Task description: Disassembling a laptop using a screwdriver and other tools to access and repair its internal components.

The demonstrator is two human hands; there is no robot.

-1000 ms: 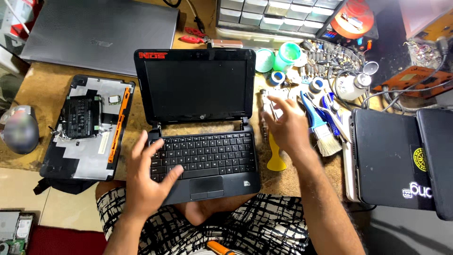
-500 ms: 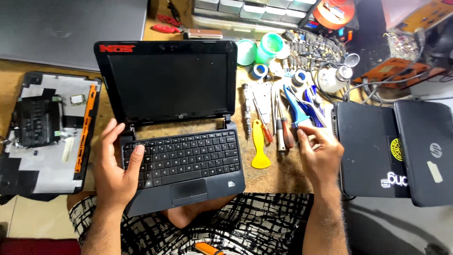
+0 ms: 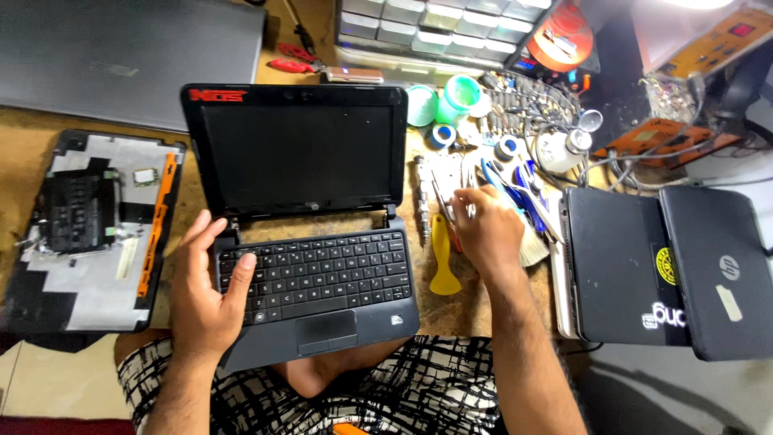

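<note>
A small black netbook (image 3: 302,149) stands open in front of me, its screen dark and its front edge hanging over my lap. My left hand (image 3: 205,282) rests on the left end of its keyboard (image 3: 322,270), thumb on the keys. My right hand (image 3: 487,229) is over the tools just right of the netbook, with its fingertips pinched on a thin metal tool (image 3: 441,197). A yellow plastic pry tool (image 3: 444,258) lies flat just below that hand. A metal-handled screwdriver (image 3: 420,201) lies beside it. A blue-handled brush (image 3: 515,189) is partly hidden under my hand.
A stripped laptop base (image 3: 88,234) lies at the left, with a closed grey laptop (image 3: 121,56) behind it. Two closed black laptops (image 3: 620,266) (image 3: 717,266) sit at the right. Tape rolls, a green cup (image 3: 459,93), cables and parts drawers (image 3: 427,24) crowd the back of the wooden bench.
My right hand has moved left from the blue-handled tools to the thin metal tool beside the yellow pry tool. My left hand has stayed on the keyboard. The view has shifted.
</note>
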